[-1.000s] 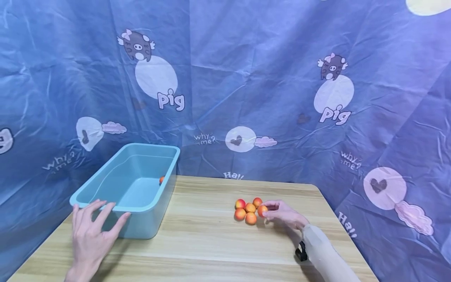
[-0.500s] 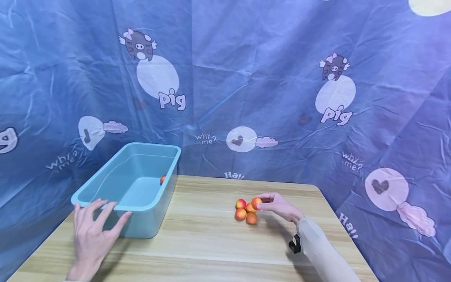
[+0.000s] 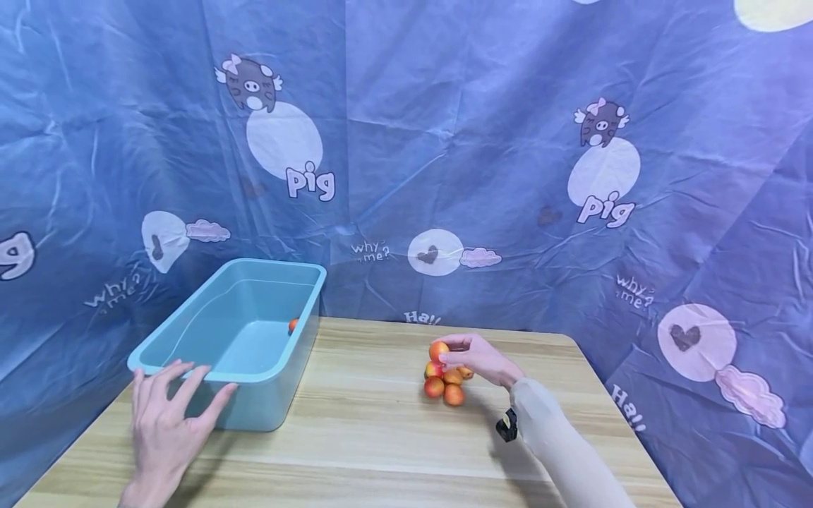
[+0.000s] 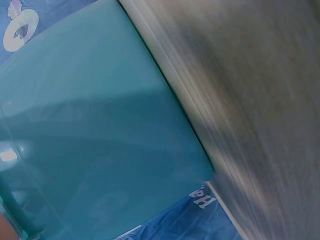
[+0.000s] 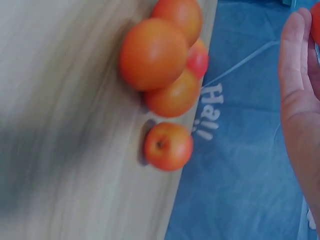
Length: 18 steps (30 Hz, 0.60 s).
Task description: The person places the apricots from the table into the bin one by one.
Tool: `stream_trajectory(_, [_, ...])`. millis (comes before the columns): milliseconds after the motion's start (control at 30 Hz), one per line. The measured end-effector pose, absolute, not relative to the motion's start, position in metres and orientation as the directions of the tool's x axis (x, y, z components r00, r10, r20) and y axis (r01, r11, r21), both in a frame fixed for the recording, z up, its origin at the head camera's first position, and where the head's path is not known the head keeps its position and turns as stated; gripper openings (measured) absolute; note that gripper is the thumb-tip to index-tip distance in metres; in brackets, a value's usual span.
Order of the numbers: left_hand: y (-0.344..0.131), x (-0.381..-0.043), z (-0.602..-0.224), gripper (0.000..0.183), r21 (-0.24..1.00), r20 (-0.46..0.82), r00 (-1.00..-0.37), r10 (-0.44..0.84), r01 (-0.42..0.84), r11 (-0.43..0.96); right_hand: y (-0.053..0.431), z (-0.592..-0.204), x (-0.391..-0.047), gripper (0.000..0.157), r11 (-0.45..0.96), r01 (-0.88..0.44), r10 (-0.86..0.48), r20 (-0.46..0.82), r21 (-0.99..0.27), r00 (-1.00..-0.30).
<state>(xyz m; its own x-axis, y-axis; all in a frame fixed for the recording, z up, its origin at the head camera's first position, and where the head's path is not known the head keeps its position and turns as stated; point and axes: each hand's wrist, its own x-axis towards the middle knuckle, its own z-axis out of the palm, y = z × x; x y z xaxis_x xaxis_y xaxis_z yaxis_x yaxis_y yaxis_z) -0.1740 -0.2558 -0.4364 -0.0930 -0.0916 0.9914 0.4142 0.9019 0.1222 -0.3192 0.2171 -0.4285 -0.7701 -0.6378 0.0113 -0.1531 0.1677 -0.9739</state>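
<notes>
Lifted above a small cluster, a round orange-red fruit sits pinched between the thumb and fingers of my right hand. Several like fruits lie close together on the table beneath, among them a red-yellow fruit and an orange fruit. In the right wrist view one fruit lies a little apart, its stem hollow showing. My left hand rests its spread fingertips on the near rim of a blue plastic bin. One orange-red fruit is inside the bin, partly hidden by its right wall.
A light wood-grain table carries everything. Blue printed cloth hangs behind it and along both sides. The bin's tall wall fills much of the left wrist view.
My right hand has lifted one fruit from the cluster's right side and carried it left, over the others. The left hand and the bin have stayed in place.
</notes>
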Motion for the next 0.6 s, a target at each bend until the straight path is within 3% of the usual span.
stream_trajectory(333, [-0.255, -0.172, -0.436, 0.06, 0.109, 0.993, -0.085, -0.081, 0.413, 0.904, 0.189, -0.416, -0.321, 0.04, 0.205, -0.204, -0.613, 0.037, -0.957, -0.79])
stream_trajectory(600, [-0.256, -0.173, -0.439, 0.06, 0.115, 0.992, -0.099, -0.081, 0.408, 0.906, 0.171, -0.414, -0.325, 0.038, 0.144, -0.164, -0.632, 0.037, -0.976, -0.774])
